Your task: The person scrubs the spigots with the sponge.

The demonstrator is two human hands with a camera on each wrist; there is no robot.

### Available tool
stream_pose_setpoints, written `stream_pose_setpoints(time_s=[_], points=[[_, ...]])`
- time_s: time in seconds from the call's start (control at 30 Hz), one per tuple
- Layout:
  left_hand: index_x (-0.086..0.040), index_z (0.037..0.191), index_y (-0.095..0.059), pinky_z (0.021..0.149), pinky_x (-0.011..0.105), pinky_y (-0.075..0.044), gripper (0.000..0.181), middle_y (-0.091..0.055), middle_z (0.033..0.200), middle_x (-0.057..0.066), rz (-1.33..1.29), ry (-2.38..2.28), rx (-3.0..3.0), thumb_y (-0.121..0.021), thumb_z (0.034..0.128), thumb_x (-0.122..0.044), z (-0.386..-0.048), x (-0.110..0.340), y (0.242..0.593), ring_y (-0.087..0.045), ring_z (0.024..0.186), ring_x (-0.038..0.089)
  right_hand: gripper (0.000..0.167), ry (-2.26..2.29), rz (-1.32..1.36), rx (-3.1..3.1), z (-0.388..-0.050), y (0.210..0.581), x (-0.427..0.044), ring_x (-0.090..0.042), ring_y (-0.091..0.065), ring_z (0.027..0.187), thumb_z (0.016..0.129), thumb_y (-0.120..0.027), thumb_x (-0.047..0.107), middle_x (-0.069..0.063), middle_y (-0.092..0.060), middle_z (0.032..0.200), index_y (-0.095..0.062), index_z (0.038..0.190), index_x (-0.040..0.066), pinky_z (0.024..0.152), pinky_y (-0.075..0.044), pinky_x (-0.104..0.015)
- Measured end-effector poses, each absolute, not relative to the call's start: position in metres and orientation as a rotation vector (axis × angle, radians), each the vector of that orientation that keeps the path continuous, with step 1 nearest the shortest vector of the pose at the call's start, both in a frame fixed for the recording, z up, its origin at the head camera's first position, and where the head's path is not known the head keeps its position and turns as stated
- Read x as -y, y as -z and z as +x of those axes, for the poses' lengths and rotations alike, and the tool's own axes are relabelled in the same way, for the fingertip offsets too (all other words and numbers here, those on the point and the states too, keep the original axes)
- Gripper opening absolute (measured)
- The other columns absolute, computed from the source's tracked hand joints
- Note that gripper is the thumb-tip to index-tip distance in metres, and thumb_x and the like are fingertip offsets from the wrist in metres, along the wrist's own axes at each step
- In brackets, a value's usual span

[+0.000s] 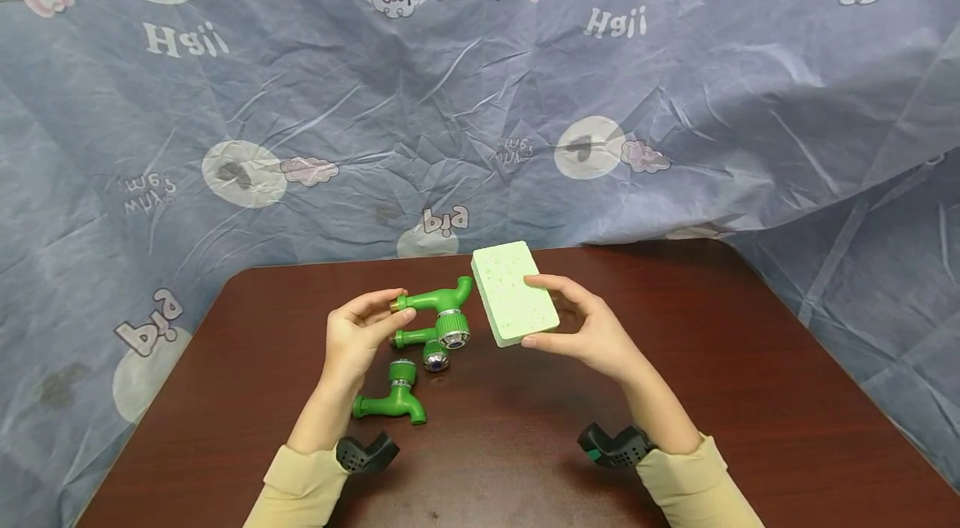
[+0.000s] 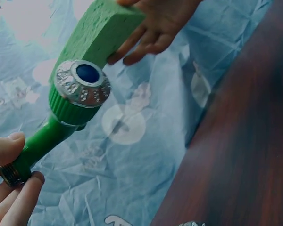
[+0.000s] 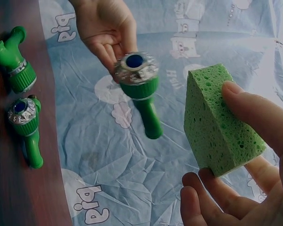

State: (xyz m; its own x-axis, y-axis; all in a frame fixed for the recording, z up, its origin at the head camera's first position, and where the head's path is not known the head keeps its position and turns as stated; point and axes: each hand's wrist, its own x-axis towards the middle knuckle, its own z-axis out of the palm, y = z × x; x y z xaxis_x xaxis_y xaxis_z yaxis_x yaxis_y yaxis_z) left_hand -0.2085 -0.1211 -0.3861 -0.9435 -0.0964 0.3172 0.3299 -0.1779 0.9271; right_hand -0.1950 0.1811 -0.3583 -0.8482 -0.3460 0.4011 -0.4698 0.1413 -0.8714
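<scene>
- We see the left hand (image 1: 354, 338) pinching the held tap (image 1: 429, 301) by its threaded end, thumb and fingers clamped on that inlet. We judge that holding it there leaves the spout and knob uncovered.
- We find the held tap raised above the table (image 1: 510, 436), at nine o'clock from the sponge (image 1: 515, 295). Its spout reaches toward two o'clock and its ribbed knob hangs toward five, perhaps because an end grip balances most easily that way.
- We see the right hand (image 1: 596, 332) clamped on the sponge from four o'clock, thumb and fingers on its edges and faces. Most of the broad pale face is bare, which we take to be the benefit of gripping one corner.
- In the right wrist view we make out a gap between sponge and tap, so we read them as near but apart.
- We see the second tap (image 1: 417, 337) on the table, just past six o'clock from the held one and partly hidden by it. The third tap (image 1: 400, 401) lies at seven o'clock, its knob toward twelve. Both seem placed within the left hand's easy reach.
- Beyond the table, at twelve o'clock, we see the printed cloth (image 1: 450, 103) hanging as a backdrop.
</scene>
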Motion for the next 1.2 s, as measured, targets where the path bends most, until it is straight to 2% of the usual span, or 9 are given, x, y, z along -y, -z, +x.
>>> stream_pose_setpoints(time_s=[0.3, 0.53, 0.67, 0.77, 0.9, 1.03, 1.2], points=[[0.016, 0.104, -0.063, 0.063, 0.023, -0.056, 0.035, -0.071, 0.093, 0.004, -0.387, 2.196, 1.754, -0.075, 0.0712, 0.012, -0.202, 0.109, 0.391, -0.068, 0.078, 0.014, 0.068, -1.789, 0.786, 2.364, -0.193, 0.358, -0.177, -0.021, -0.062, 0.091, 0.07, -0.08, -0.004, -0.011, -0.059, 0.114, -0.052, 0.131, 0.009, 0.073, -0.055, -0.033], [0.014, 0.105, -0.063, 0.062, 0.024, -0.056, 0.036, -0.071, 0.096, 0.002, -0.383, 2.211, 1.784, -0.076, 0.072, 0.009, -0.197, 0.097, 0.395, -0.068, 0.079, 0.014, 0.065, -1.758, 0.82, 2.371, -0.179, 0.338, -0.17, -0.018, -0.062, 0.088, 0.07, -0.079, -0.006, -0.014, -0.059, 0.111, -0.051, 0.128, -0.001, 0.072, -0.054, -0.035], [0.013, 0.104, -0.064, 0.057, 0.022, -0.054, 0.034, -0.071, 0.094, 0.003, -0.378, 2.195, 1.785, -0.076, 0.0722, 0.008, -0.194, 0.093, 0.396, -0.068, 0.076, 0.014, 0.065, -1.754, 0.851, 2.376, -0.18, 0.341, -0.169, -0.019, -0.063, 0.088, 0.07, -0.079, -0.006, -0.014, -0.06, 0.11, -0.051, 0.128, -0.001, 0.073, -0.055, -0.039], [0.013, 0.104, -0.064, 0.059, 0.021, -0.054, 0.033, -0.071, 0.094, 0.005, -0.391, 2.182, 1.78, -0.075, 0.073, 0.008, -0.191, 0.09, 0.396, -0.068, 0.076, 0.013, 0.066, -1.759, 0.881, 2.372, -0.184, 0.35, -0.169, -0.02, -0.063, 0.09, 0.069, -0.08, -0.005, -0.012, -0.06, 0.11, -0.052, 0.129, 0.003, 0.073, -0.054, -0.043], [0.013, 0.104, -0.064, 0.062, 0.022, -0.054, 0.033, -0.07, 0.094, 0.006, -0.411, 2.179, 1.764, -0.075, 0.0726, 0.009, -0.189, 0.088, 0.396, -0.068, 0.076, 0.013, 0.068, -1.771, 0.926, 2.368, -0.19, 0.36, -0.172, -0.02, -0.063, 0.093, 0.07, -0.081, -0.001, -0.009, -0.06, 0.113, -0.052, 0.131, 0.009, 0.075, -0.055, -0.039], [0.012, 0.103, -0.065, 0.058, 0.021, -0.053, 0.033, -0.071, 0.091, 0.006, -0.41, 2.175, 1.75, -0.076, 0.0721, 0.009, -0.189, 0.088, 0.395, -0.068, 0.074, 0.013, 0.068, -1.774, 0.925, 2.338, -0.192, 0.359, -0.176, -0.021, -0.063, 0.093, 0.07, -0.082, 0.0, -0.01, -0.06, 0.113, -0.053, 0.13, 0.009, 0.073, -0.055, -0.034], [0.014, 0.103, -0.063, 0.059, 0.02, -0.053, 0.034, -0.071, 0.093, 0.005, -0.434, 2.191, 1.729, -0.075, 0.0717, 0.01, -0.188, 0.087, 0.396, -0.068, 0.074, 0.013, 0.066, -1.757, 0.872, 2.344, -0.184, 0.346, -0.173, -0.019, -0.062, 0.089, 0.069, -0.08, -0.006, -0.013, -0.06, 0.11, -0.052, 0.129, 0.002, 0.071, -0.055, -0.032]])
